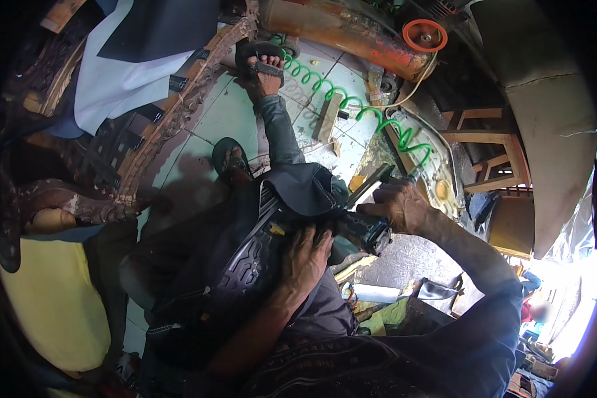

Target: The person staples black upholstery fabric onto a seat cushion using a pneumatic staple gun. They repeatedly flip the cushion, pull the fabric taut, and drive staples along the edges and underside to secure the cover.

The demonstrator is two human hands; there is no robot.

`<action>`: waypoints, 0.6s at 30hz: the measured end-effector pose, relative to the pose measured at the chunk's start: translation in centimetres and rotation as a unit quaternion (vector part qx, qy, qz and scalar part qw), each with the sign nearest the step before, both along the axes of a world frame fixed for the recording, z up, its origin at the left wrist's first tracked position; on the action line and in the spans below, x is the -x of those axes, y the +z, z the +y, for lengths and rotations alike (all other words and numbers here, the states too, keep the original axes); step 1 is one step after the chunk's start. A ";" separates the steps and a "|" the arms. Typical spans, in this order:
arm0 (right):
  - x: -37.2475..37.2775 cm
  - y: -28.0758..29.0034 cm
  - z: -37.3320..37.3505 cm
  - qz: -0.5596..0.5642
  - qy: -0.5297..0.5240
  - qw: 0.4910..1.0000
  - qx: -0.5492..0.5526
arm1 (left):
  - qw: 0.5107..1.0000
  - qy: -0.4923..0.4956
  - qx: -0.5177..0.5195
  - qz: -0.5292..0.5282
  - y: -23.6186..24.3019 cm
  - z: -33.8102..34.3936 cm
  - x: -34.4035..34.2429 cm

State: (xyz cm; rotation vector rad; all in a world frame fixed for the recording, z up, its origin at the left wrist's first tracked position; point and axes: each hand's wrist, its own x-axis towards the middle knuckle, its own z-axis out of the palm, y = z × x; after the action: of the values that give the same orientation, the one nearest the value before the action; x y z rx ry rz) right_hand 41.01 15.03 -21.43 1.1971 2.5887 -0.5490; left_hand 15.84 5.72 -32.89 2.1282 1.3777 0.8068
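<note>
My right hand (404, 207) grips a black pneumatic staple gun (363, 231), held tilted at my right side with the green coiled hose (395, 126) running up to it. My left hand (305, 262) lies with fingers extended on a black padded piece (239, 272) across my lap, which shows a molded underside and white stitching. A flap of black covering (292, 189) folds over its far edge, just beyond my left fingers.
An air compressor tank (338, 36) lies beyond the tiled floor (199, 116). Carved wooden furniture (149, 142) and yellow foam (53, 298) are at left. A wooden frame (511, 162) stands right. Another person (530, 308) is at the bright right edge.
</note>
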 end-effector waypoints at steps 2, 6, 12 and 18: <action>0.0 0.0 0.3 0.003 0.022 1.000 0.002 | 1.000 0.010 0.021 -0.012 -0.1 0.0 0.1; 0.0 -0.2 0.7 0.056 0.008 0.998 0.007 | 0.999 0.000 0.039 0.005 0.0 0.2 0.1; 0.0 -0.9 0.7 0.007 0.003 1.000 0.027 | 0.999 -0.003 0.030 0.011 0.2 0.6 0.1; 0.1 -1.7 1.2 0.020 0.011 1.000 0.011 | 1.000 -0.006 0.026 0.014 -0.1 0.7 0.3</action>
State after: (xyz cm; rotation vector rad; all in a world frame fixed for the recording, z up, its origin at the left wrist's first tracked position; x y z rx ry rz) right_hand 40.96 16.26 -23.09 1.1595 2.6183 -0.6014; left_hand 15.52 6.42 -32.97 2.1125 1.3844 0.7328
